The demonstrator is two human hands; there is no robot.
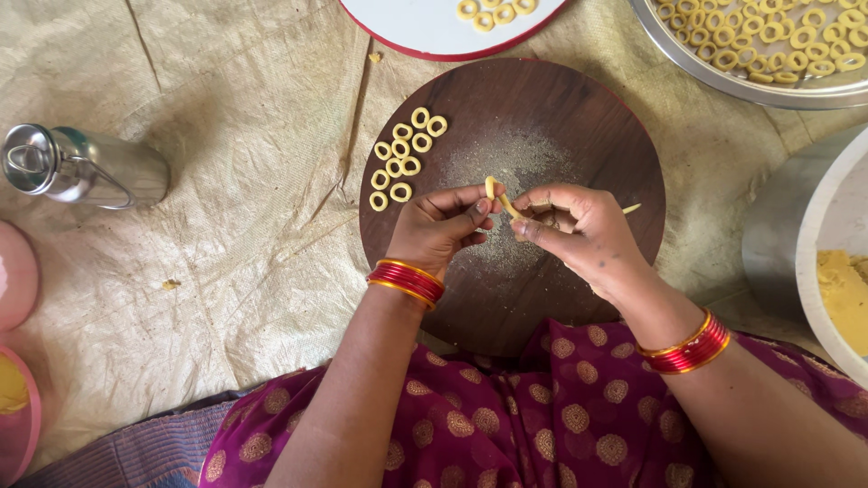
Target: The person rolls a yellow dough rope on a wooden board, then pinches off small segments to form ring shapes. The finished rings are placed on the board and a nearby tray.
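Cloth: we sit over a creased beige cloth (226, 226) spread on the floor, and everything rests on it.
Board: a round dark wooden board (579, 117) lies in the middle, dusted with flour at its centre.
Trays: a metal tray (696, 77) at far right is crowded with dough rings; a white plate (407, 32) at far centre holds a few.
Bowl: a white bowl (818, 262) at right holds a yellow lump of dough.
Bottle: a steel bottle (86, 167) lies on its side at left, well apart from the board.
Hands: our left hand (438, 230) and right hand (579, 230) meet above the board.
Fingers: both sets are clamped on a thin dough strip (497, 194), its far end curling over.
Rings: finished rings (402, 158) sit on the board's far left.
Risk: we judge the strip could snap if pulled too hard, or the ends fail to join if floured.
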